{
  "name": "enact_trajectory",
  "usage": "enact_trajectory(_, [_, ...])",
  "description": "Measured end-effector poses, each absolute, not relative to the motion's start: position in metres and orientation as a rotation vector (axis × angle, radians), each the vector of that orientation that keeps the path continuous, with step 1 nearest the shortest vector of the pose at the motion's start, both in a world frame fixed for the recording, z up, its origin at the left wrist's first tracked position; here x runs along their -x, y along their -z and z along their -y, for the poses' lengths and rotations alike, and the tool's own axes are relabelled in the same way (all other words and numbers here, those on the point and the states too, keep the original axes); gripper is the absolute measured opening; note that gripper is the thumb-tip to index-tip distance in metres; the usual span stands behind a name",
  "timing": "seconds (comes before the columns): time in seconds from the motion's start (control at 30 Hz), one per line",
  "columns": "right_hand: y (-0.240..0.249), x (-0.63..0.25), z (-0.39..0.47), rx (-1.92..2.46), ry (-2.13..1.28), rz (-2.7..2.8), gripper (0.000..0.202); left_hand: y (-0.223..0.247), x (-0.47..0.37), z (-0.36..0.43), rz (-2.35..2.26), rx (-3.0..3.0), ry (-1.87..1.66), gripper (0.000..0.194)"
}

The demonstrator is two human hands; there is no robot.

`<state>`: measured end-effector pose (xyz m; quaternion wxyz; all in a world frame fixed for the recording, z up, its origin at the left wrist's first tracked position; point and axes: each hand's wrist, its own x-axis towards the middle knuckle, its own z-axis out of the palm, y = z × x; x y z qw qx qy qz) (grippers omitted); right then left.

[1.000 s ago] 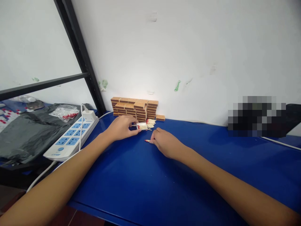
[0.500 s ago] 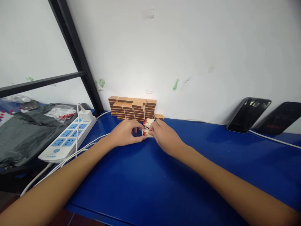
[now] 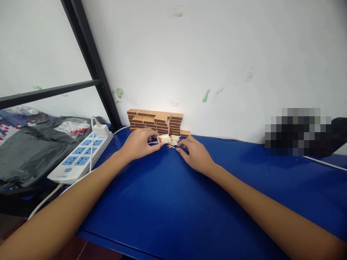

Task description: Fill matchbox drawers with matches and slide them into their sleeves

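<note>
A small white matchbox tray point(image 3: 164, 138) filled with red-tipped matches is pinched by my left hand point(image 3: 141, 143), between thumb and fingers, and tilted towards me. Just right of it, a loose pile of matches point(image 3: 174, 141) lies on the blue table. My right hand point(image 3: 195, 153) is at the pile's right edge, thumb and index fingertip a little apart. Behind both hands, stacked brown matchboxes point(image 3: 148, 121) rise against the wall, and a single matchbox point(image 3: 185, 133) lies beside the stack. The left hand hides part of the lower stack.
On the left, a white power strip point(image 3: 81, 155) with cables lies next to dark plastic sheeting point(image 3: 29, 151) and a clear bag point(image 3: 72, 126) of red bits. A black metal frame point(image 3: 93, 65) stands there. Dark, partly pixelated objects point(image 3: 295, 139) lean against the wall at right.
My left hand has raised the tray slightly away from me and tilted it. My right hand has let go of the tray and moved to the right side of the loose matches.
</note>
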<state>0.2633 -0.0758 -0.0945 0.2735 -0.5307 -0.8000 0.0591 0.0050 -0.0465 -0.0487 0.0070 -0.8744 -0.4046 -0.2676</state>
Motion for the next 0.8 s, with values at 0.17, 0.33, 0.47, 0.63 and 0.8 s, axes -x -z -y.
enact_trajectory(0.17, [0.1024,-0.2611,0.0753,1.277,-0.094,2.259,0.028,0.0487,-0.0061,0.0477,1.277,2.719,0.836,0.030])
enact_trajectory(0.33, [0.1039,-0.2607,0.0738,1.258,-0.089,2.280,0.029,0.0489,-0.0069,0.0484,1.271,2.720,0.824,0.032])
enact_trajectory(0.47, [0.1045,-0.2612,0.0728,1.251,-0.092,2.287,0.032,0.0513,-0.0068,0.0471,1.251,2.721,0.815,0.031])
enact_trajectory(0.63, [0.1024,-0.2607,0.0725,1.219,-0.164,2.261,0.019,0.0528,-0.0066,0.0464,1.249,2.721,0.812,0.030])
enact_trajectory(0.8, [0.1001,-0.2582,0.0748,1.238,-0.195,2.237,0.008,0.0534,-0.0071,0.0475,1.227,2.736,0.804,0.029])
